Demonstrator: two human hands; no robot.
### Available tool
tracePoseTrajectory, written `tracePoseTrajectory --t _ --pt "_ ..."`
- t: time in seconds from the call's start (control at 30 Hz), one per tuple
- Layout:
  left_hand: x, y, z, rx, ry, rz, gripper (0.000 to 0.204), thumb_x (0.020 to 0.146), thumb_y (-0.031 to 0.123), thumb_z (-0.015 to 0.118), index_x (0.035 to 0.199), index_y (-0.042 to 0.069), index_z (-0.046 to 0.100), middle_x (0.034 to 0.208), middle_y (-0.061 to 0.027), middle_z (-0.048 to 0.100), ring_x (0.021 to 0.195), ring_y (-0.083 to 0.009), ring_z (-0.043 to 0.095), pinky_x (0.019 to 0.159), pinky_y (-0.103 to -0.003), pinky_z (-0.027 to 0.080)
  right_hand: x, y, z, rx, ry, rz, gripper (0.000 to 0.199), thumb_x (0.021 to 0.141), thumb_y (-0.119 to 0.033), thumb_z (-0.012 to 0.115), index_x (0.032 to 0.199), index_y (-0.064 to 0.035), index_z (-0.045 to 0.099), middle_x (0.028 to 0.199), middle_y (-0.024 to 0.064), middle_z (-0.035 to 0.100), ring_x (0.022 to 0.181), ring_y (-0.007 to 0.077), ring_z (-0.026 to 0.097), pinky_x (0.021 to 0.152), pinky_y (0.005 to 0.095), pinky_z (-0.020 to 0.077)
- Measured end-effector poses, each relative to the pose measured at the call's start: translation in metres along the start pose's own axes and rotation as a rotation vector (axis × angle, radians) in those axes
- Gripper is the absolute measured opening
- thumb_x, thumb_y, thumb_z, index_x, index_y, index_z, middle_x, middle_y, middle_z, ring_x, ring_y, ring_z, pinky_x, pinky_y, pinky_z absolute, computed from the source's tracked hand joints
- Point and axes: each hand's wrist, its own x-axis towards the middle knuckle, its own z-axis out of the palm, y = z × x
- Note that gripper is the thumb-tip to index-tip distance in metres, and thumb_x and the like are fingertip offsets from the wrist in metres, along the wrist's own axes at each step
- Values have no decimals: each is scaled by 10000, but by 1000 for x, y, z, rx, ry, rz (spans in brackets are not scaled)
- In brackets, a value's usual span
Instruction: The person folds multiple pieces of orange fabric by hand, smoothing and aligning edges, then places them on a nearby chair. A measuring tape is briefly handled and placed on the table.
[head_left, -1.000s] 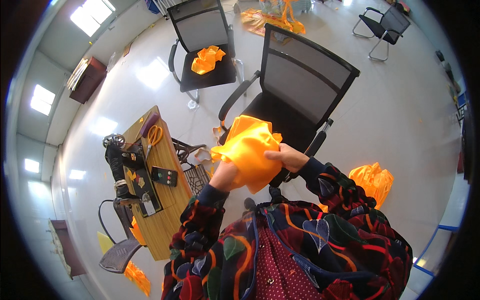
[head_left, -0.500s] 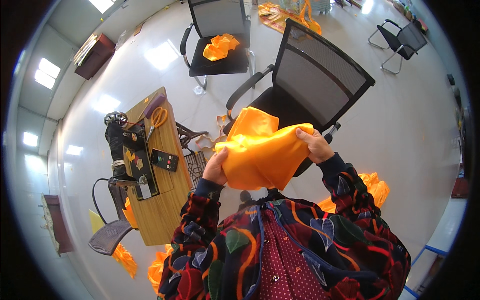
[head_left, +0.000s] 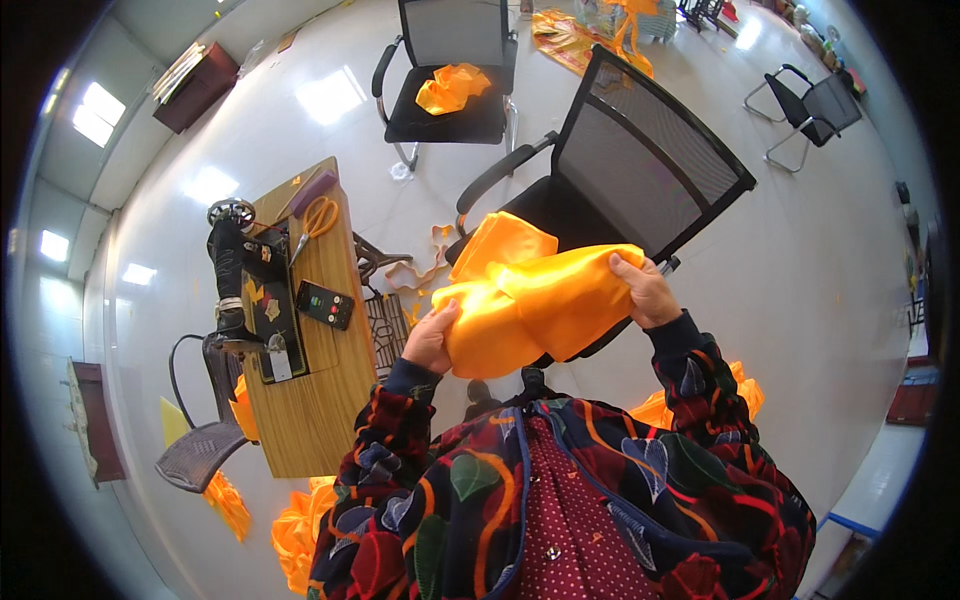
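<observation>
Left hand: the left hand [head_left: 432,338] has a closed grip on the lower left edge of an orange satin cloth [head_left: 535,300], fingers curled into the fabric.
Right hand: the right hand [head_left: 647,290] pinches the cloth's upper right edge in a closed grip, thumb and fingers on the fabric.
Cloth position: one shiny orange cloth, held up between both hands at chest height, stretched sideways with a fold standing up at its top left; it hangs in front of the seat of the nearest chair.
Chairs: three black mesh office chairs; the nearest [head_left: 640,170] is just behind the cloth, a second [head_left: 450,60] carries another orange cloth bundle [head_left: 452,88], a third [head_left: 815,110] stands well apart at upper right.
Surface: one wooden surface [head_left: 320,400] to the person's left holds one black sewing machine [head_left: 235,275], one pair of orange-handled scissors [head_left: 315,218] and one dark phone [head_left: 325,305].
Floor: orange fabric heaps lie near the person's feet, one at lower left [head_left: 300,525], one at right [head_left: 745,395].
</observation>
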Motion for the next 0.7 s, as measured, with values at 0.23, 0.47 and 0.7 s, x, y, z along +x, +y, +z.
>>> tracePoseTrajectory --t 0.23,0.47,0.7 --pt "-20 27 -17 16 247 228 346 947 232 431 1203 2 457 1180 -145 548 1038 -259 564 915 -391 447 -5 -36 -15 12 175 -142 207 926 -195 486 1026 -21 536 986 108 622 888 204 625 810 323 512" --pt "-43 73 -28 43 280 343 342 940 246 438 1140 -26 496 1141 -151 569 1031 -251 567 917 -373 442 -3 -64 -49 -40 163 -202 181 924 -177 485 987 -22 555 961 98 634 877 185 626 794 307 506" --pt "-49 107 -23 119 139 365 295 950 190 425 1171 5 488 1147 -133 563 1066 -252 546 932 -388 431 6 -72 -63 -87 132 -166 153 913 -149 502 964 -19 565 955 89 628 865 176 617 791 302 496"
